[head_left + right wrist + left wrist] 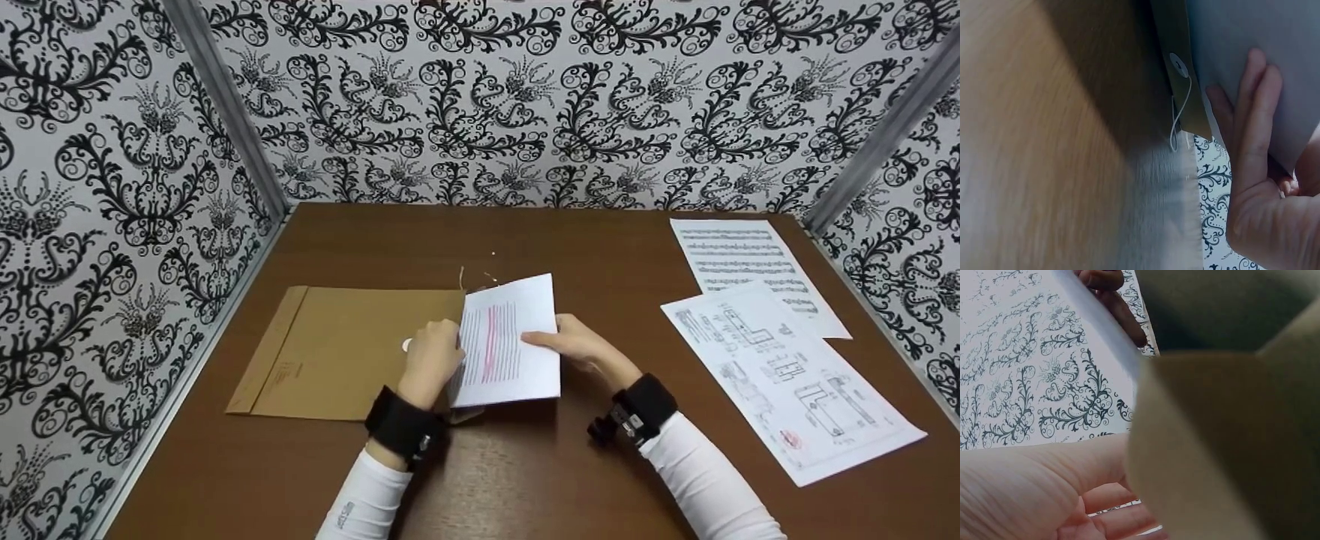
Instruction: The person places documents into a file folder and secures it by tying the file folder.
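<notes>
A brown kraft envelope (pixel 360 352) lies flat on the table at left centre, its opening to the right. At that opening my left hand (pixel 435 356) grips the envelope's edge; in the left wrist view the hand (pixel 1044 489) is beside the brown paper (pixel 1174 455), fingertips partly hidden behind it. A printed paper (pixel 499 337) with a red-marked column sits tilted at the opening, its left edge by the envelope. My right hand (pixel 585 345) pinches its right side, thumb on top; in the right wrist view the fingers (pixel 1258 124) lie along its underside.
At the right of the brown table (pixel 480 480) lie a sheet of music (pixel 739 255) and, overlapping it, a technical drawing (pixel 795 390) with a red stamp. A white disc (pixel 1179 64) with a string is on the envelope flap. Patterned walls (pixel 525 97) enclose the table.
</notes>
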`<control>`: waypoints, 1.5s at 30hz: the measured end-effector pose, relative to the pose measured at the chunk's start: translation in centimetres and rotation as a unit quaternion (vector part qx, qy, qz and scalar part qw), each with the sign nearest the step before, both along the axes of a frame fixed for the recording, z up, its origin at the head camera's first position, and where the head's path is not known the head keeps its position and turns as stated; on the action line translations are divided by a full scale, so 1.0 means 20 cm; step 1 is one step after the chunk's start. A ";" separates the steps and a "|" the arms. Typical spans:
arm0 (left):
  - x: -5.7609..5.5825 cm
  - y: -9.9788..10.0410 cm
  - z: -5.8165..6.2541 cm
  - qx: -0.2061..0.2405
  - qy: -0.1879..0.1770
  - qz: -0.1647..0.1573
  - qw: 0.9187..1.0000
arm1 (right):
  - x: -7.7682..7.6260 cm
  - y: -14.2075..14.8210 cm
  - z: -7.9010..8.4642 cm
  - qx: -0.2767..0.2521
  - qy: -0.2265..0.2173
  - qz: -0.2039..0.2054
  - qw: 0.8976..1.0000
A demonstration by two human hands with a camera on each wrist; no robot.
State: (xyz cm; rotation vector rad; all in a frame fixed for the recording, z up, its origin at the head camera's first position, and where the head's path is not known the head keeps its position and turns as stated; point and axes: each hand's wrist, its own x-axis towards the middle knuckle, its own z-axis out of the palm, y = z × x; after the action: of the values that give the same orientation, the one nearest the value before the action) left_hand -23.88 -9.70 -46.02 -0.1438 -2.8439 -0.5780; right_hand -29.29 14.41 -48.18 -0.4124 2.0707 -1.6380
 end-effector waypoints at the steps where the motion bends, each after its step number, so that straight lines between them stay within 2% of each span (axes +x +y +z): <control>1: 0.00 0.00 0.00 -0.001 0.001 0.000 1.000 | 0.00 0.01 0.01 -0.002 -0.003 -0.001 1.000; 8: 0.00 0.00 0.00 0.013 0.011 -0.002 1.000 | 0.04 0.08 0.04 -0.043 -0.074 -0.029 0.996; 15: 0.01 0.00 0.01 0.014 0.006 -0.009 1.000 | 0.08 0.15 0.03 -0.042 -0.089 -0.048 0.994; 25: 0.01 -0.01 0.02 0.009 -0.003 0.003 1.000 | 0.10 0.15 -0.02 -0.053 -0.068 -0.058 0.995; 33: 0.02 -0.01 0.04 0.014 0.004 0.004 1.000 | 0.10 0.11 -0.02 -0.066 -0.063 -0.054 0.994; 41: 0.02 -0.01 0.06 0.012 -0.008 0.013 1.000 | 0.09 0.03 -0.02 -0.076 -0.068 -0.057 0.993; 45: 0.02 -0.01 0.07 0.011 0.001 0.012 1.000 | 0.09 -0.01 -0.02 -0.072 -0.066 -0.062 0.993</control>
State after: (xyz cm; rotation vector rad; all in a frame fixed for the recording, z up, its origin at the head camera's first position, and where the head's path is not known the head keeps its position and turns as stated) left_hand -23.45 -9.88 -44.67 -0.1061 -2.8313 -0.6039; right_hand -27.58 14.14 -48.60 -0.2193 1.9215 -1.8433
